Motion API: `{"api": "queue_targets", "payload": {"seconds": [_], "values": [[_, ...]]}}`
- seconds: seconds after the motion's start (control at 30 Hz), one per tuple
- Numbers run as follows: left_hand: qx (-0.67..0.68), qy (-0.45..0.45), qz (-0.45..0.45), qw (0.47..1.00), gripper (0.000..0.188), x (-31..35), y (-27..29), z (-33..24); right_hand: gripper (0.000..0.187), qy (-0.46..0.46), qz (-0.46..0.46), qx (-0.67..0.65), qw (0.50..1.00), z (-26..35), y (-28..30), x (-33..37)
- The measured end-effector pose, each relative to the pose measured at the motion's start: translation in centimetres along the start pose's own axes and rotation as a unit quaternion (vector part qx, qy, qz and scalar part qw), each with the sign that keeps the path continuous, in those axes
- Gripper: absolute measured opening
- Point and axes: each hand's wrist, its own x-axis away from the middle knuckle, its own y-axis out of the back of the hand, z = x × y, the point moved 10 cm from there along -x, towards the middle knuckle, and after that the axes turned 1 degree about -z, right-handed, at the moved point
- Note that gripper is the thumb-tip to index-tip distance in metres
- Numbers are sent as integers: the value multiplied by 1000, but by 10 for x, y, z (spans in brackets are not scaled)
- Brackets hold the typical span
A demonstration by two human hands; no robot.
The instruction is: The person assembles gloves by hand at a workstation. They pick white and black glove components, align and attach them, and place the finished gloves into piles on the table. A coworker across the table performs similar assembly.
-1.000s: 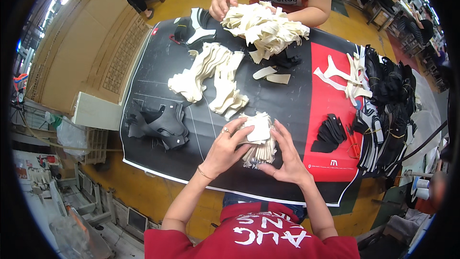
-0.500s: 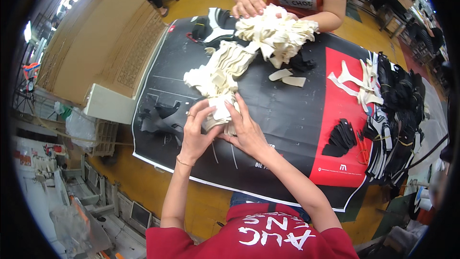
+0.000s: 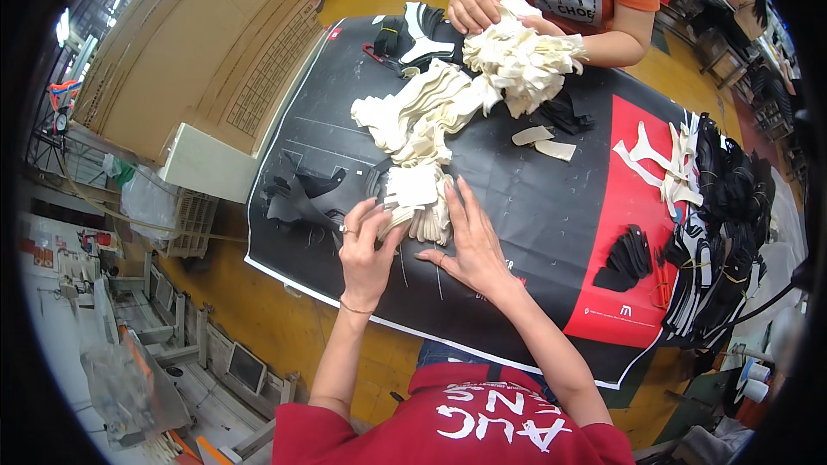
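A stack of cream fabric pieces (image 3: 415, 189) lies on the black sheet in front of me, with a flat pale piece on top. My left hand (image 3: 366, 250) is at the stack's near left side, fingers bent and thumb apart from them, the thumb tip by the fabric edge. On the other side, my right hand (image 3: 474, 250) has its fingers spread, the index finger beside the stack. Behind it, a long row of overlapping cream pieces (image 3: 431, 99) runs toward a heaped bundle of cream strips (image 3: 525, 60), on which a co-worker's hand (image 3: 473, 7) rests.
Black cut pieces (image 3: 301, 194) lie to the left. Two loose cream pieces (image 3: 551, 148) lie right of centre. On the red area are black strips (image 3: 624, 260) and red-handled scissors (image 3: 661, 284). Bundled black and white parts (image 3: 719, 215) line the right edge. A cardboard box (image 3: 198, 52) stands left.
My hands have drawn apart from the stack, the right one to the right with its fingers opening. The view has shifted, so the table sits slightly farther right.
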Motion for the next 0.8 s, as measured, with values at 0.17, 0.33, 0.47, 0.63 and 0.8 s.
{"api": "queue_targets", "payload": {"seconds": [0.17,0.33,0.47,0.63,0.8], "values": [[23,15,-44,999,26,5,19,5,115,-15,7,8,1000,4,0,3],[87,95,-118,985,25,24,31,13,110,-46,-9,1,999,2,12,18],[66,43,-105,991,22,26,27,-6,99,-46,-40,-23,998,5,30,31],[130,-26,-46,990,31,43,0,-61,82,3,-39,-112,993,15,63,58],[237,-57,32,969,29,52,-67,-104,41,-86,-43,-118,988,-20,101,86]]}}
